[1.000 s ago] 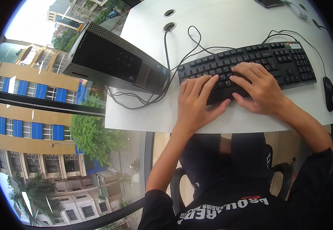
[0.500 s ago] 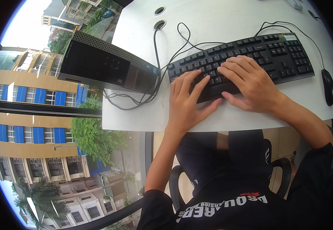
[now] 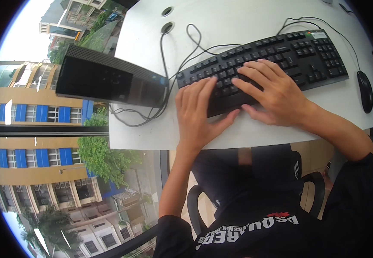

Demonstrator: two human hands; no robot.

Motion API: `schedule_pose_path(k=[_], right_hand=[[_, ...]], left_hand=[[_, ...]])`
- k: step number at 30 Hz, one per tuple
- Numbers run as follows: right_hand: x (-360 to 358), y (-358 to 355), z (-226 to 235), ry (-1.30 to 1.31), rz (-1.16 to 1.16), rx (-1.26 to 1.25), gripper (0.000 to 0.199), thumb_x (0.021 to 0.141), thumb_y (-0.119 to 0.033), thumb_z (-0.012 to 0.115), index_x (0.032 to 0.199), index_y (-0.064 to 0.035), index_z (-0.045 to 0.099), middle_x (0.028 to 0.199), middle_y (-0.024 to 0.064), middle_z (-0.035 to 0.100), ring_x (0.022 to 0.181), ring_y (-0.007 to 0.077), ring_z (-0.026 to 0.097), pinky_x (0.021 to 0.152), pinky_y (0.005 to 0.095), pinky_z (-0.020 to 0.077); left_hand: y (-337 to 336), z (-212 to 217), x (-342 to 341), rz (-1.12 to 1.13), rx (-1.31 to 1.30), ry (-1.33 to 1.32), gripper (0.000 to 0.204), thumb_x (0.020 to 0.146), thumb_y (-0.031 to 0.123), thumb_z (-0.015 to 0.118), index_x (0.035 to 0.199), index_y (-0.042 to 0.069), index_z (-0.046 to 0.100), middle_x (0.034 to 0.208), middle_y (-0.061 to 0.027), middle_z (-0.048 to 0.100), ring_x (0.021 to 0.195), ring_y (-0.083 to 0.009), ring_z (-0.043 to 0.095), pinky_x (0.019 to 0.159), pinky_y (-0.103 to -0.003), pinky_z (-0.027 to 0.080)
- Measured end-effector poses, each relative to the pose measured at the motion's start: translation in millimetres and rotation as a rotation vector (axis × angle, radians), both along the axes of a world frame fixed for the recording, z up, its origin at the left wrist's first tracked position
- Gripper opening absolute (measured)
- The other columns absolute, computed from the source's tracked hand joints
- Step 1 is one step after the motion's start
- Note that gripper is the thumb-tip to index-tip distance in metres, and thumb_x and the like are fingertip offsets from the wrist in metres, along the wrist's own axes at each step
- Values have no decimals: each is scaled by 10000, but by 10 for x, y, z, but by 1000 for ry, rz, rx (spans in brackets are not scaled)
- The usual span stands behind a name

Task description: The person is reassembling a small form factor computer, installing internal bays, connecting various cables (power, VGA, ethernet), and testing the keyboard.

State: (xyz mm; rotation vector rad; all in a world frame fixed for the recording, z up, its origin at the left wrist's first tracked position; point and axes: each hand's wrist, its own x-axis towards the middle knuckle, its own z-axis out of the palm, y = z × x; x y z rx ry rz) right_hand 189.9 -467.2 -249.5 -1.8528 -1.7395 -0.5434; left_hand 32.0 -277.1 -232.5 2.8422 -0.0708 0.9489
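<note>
A black keyboard (image 3: 298, 69) with a small sticker at its top right corner lies on the white desk (image 3: 147, 137). My left hand (image 3: 197, 109) rests over its left end, fingers stretched onto the keys and thumb reaching right beside the front edge. Over the middle keys lies my right hand (image 3: 274, 94), its fingers bent but apart, with the thumb pointing left near the palm rest. Neither hand holds anything. Several keys are hidden beneath the fingers.
A black desktop computer case (image 3: 109, 81) stands at the desk's left side, with loose black cables (image 3: 141, 118) beside it. On the right lies a black mouse (image 3: 365, 92). Two cable holes (image 3: 167, 28) pierce the desk. Beyond the left edge is a window onto buildings.
The view has shifted slightly, so the desk items appear a little farther left. My left fingers sit closer together, and both hands stay over the keyboard.
</note>
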Motion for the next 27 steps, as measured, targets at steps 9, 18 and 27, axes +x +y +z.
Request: schedule_pose_path(k=[9,18,27], right_hand=[[7,17,-1,48,9,40,644,814,-319,798,1358,-48,584,1252,150,620,1226,319,561,1084,461,422],[-6,-1,-6,54,32,30,550,839,-314,779,1302,-57,629,1311,159,622,1295,339,538,1129,494,393],[-41,22,-6,78,12,51,460,789,-246,805,1167,-22,669,1276,147,633,1273,312,555,1131,485,401]], left_hand=[[-31,-4,-37,52,-33,-3,855,625,282,964,1366,50,604,1232,-114,670,1136,-297,611,981,-419,458],[-45,15,-40,53,-75,-3,548,657,287,938,1138,100,755,1242,-97,679,1145,-304,609,1021,-442,442],[-11,-27,-46,26,-34,10,613,660,301,938,1192,93,717,1251,-82,671,1190,-299,586,1018,-440,429]])
